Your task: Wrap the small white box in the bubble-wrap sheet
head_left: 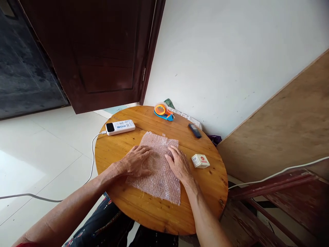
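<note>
A sheet of clear bubble wrap lies spread over the round wooden table. On its left side rests my left hand, palm down with the thumb apart from the fingers. My right hand lies on the sheet's right edge, fingers stretched out and thumb apart. Neither hand grips anything. Just right of my right hand sits a small cream box with a red mark. What lies under my palms is hidden.
Toward the back stands an orange and blue tape dispenser. A white power bank with a cable is at the left edge. A dark, blurred object lies at the back right. A brown door and white wall rise behind.
</note>
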Demonstrator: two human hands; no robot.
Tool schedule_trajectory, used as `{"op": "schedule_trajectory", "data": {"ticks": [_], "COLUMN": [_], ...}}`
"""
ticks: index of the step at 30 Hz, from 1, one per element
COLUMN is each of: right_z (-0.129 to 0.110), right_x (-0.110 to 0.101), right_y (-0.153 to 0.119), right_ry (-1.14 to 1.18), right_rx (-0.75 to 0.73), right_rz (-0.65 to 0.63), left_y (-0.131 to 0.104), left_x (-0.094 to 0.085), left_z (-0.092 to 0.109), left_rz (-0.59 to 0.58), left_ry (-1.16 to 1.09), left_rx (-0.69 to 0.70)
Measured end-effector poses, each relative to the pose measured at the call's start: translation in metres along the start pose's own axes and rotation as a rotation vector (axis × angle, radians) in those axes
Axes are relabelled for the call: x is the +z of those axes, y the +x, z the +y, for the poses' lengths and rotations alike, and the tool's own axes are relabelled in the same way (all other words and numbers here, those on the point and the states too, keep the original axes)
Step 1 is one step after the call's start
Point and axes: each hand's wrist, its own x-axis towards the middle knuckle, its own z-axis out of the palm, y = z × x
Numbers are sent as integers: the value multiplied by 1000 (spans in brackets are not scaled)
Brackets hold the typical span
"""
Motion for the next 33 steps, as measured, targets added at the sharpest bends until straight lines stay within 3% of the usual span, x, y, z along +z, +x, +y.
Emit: {"op": "schedule_trajectory", "data": {"ticks": [5,10,12,15,18,21,24,27,30,33], "right_z": [0,6,19,44,60,53,25,-12,-38,-45], "right_x": [5,-33,-53,-71,-69,-67,-73,-73,-56,-30], "right_y": [-4,-8,-15,-29,-41,-46,-41,-30,-18,-14], "right_ry": [65,9,-49,-150,-134,-17,189,413,526,556], "right_rx": [-44,-42,47,292,458,509,433,189,10,-52], "right_rz": [152,295,329,309,208,199,244,151,-3,-94], "left_y": [-4,-27,-39,-51,-55,-56,-56,-56,-56,-56], "left_x": [-3,-18,-21,-16,-3,8,12,11,9,8], "left_z": [0,23,32,36,32,29,30,32,34,36], "left_rz": [28,78,73,119,216,280,281,259,258,252], "left_ry": [-19,-19,-38,-69,-93,-122,-108,-67,-64,-74], "left_rx": [9,64,95,63,-28,-72,-64,-70,-79,-75]}}
